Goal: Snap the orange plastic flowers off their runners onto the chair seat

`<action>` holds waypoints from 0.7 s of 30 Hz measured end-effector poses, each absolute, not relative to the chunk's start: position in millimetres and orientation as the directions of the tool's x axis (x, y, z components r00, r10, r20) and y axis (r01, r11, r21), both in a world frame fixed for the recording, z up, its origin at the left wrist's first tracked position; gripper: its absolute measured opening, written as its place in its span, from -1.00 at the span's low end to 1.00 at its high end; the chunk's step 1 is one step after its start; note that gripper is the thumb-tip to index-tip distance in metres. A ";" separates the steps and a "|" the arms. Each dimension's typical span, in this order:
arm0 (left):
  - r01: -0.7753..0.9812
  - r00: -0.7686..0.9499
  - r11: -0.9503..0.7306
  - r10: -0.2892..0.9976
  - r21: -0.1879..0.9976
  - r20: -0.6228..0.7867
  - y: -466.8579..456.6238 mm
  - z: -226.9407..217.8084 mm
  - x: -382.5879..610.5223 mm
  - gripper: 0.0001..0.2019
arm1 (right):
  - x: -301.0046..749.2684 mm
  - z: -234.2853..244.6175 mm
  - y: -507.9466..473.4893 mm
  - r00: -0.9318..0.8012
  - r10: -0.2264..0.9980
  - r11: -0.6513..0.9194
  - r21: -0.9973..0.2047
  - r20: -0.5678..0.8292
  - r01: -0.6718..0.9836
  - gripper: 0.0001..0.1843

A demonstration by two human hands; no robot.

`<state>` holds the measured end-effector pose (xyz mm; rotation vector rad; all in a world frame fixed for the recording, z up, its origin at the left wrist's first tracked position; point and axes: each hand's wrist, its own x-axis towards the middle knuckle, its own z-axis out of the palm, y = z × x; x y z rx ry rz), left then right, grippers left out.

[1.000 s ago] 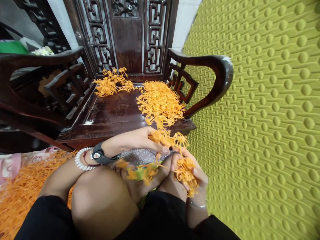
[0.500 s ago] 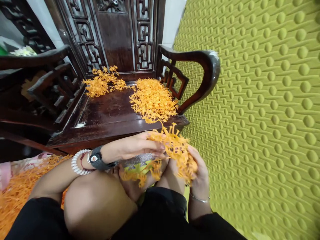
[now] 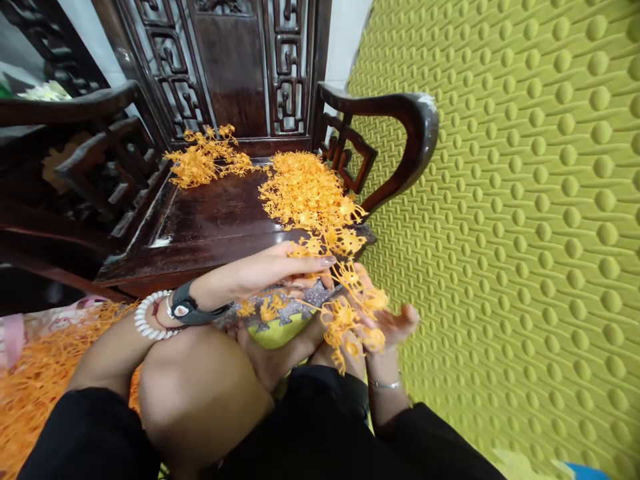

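Observation:
A strand of orange plastic flower-like pieces (image 3: 340,313), thin and spidery, stretches between my hands and reaches up to the pile on the chair. My left hand (image 3: 280,270) has its fingers closed on the upper part of the strand, just off the seat's front edge. Cupped under the lower pieces is my right hand (image 3: 387,323), its thumb standing apart; some fingers are hidden behind the orange. On the seat's right side lies a dense pile of the same pieces (image 3: 305,187). A looser tangled clump (image 3: 205,160) sits at the back left.
The dark carved wooden chair (image 3: 210,213) has a curved armrest (image 3: 420,147) at right. A yellow-green studded mat surface (image 3: 525,233) fills the right side. More orange pieces (image 3: 55,380) lie in a large heap at lower left. A patterned grey item (image 3: 305,300) shows below my hands.
The bunch between my hands has spread into a looser strand, with more pieces now at the seat's front edge. My right hand has opened outward, its thumb lifting away.

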<state>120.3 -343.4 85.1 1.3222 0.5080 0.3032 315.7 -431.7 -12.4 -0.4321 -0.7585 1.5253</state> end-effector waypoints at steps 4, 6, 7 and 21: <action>0.163 0.842 0.128 0.499 0.978 -0.205 -340.8 89.6 113.9 -0.67 | 321.7 -2.7 -432.2 -0.241 0.968 -0.086 -0.810 0.070 -0.580 -0.21; 0.198 0.840 0.033 0.509 0.980 -0.187 -340.8 94.4 108.6 -0.67 | 328.7 3.0 -434.8 -0.212 0.976 -0.062 -0.877 0.046 -0.476 -0.40; 0.210 0.838 -0.014 0.517 0.978 -0.173 -341.4 97.3 105.9 -0.67 | 332.3 6.2 -436.4 -0.170 0.984 -0.025 -0.901 0.054 -0.433 -0.51; 0.263 0.898 -0.156 0.400 0.952 -0.182 -346.3 104.1 100.3 -0.67 | 325.7 31.0 -429.8 -0.045 0.986 0.062 -0.594 0.163 -0.802 -0.38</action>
